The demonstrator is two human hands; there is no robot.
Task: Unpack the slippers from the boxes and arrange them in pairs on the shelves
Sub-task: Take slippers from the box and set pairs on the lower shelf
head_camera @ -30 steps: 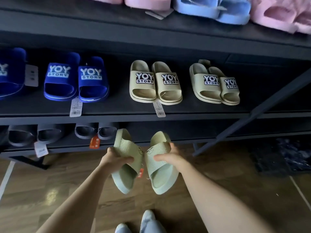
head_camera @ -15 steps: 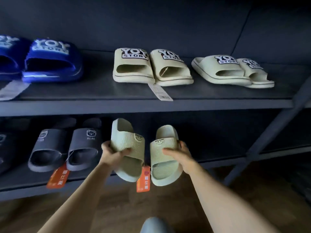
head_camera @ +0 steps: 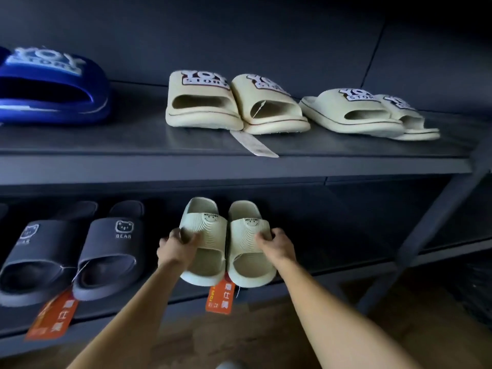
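Two pale green ribbed slippers with smiley marks lie side by side, toes pointing inward, at the front of the dark lower shelf [head_camera: 332,251]. My left hand [head_camera: 177,245] grips the strap of the left green slipper [head_camera: 205,241]. The strap of the right green slipper [head_camera: 246,249] is held by my right hand [head_camera: 277,243]. An orange price tag [head_camera: 219,299] hangs from the pair over the shelf's front edge.
A dark grey bear slipper pair [head_camera: 80,254] with an orange tag [head_camera: 53,318] sits just left on the same shelf. On the upper shelf [head_camera: 133,145] stand a blue slipper [head_camera: 53,89] and two beige pairs [head_camera: 229,102] [head_camera: 372,113]. A slanted shelf brace [head_camera: 426,225] rises at right.
The view has dropped closer to the lower shelf. Both hands brought the two green slippers together and forward onto the lower shelf, beside the grey pair.
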